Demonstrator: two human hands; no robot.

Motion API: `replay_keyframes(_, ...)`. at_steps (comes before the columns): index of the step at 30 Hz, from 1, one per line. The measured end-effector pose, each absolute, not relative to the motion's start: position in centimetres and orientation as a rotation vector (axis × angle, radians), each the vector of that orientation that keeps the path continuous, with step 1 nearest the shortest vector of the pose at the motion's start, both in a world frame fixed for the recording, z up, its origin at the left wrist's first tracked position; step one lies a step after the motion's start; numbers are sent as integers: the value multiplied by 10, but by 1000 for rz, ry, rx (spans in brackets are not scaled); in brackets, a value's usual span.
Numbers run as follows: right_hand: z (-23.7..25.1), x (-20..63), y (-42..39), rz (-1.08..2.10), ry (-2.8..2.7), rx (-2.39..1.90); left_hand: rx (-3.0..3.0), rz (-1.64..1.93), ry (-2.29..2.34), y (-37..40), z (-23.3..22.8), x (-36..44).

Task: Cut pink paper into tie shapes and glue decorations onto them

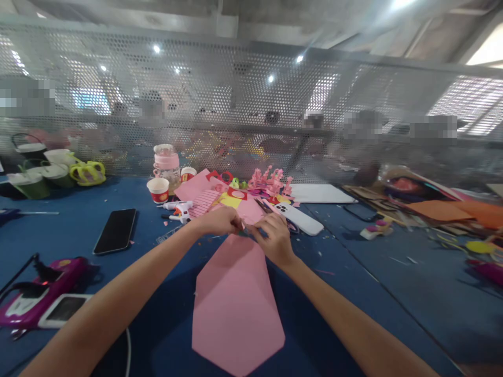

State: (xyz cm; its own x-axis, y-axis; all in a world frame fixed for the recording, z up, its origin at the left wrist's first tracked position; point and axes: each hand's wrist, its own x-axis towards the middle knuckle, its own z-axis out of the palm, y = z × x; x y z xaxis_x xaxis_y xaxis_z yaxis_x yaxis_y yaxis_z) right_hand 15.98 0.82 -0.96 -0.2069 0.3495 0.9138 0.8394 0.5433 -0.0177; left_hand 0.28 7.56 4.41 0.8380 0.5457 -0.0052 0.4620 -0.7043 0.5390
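A long pink paper sheet (238, 303) with cut corners lies on the blue table, pointing toward me. Over its far end my left hand (226, 221) and my right hand (275, 238) meet, fingers pinched together. Something small and pale seems to be between the fingertips, too small and blurred to name. Just beyond the hands is a heap of pink, yellow and red paper pieces (233, 199). A white and orange glue gun (181, 209) lies left of the heap. Dark scissor blades (261, 205) and a white phone (301, 217) lie beside my right hand.
On the left are a black phone (115, 231), a purple power strip (66, 283) with cables, and a paper cup (158, 190). Pink paper curls (269, 180) stand behind the heap. Orange sheets (444, 210) lie right. A perforated metal screen (243, 94) borders the table's back.
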Motion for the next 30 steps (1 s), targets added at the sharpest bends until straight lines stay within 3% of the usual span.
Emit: replay_keyframes(30,-11,161,9,-520,-1866,-913,2260,191,917,66,46,4)
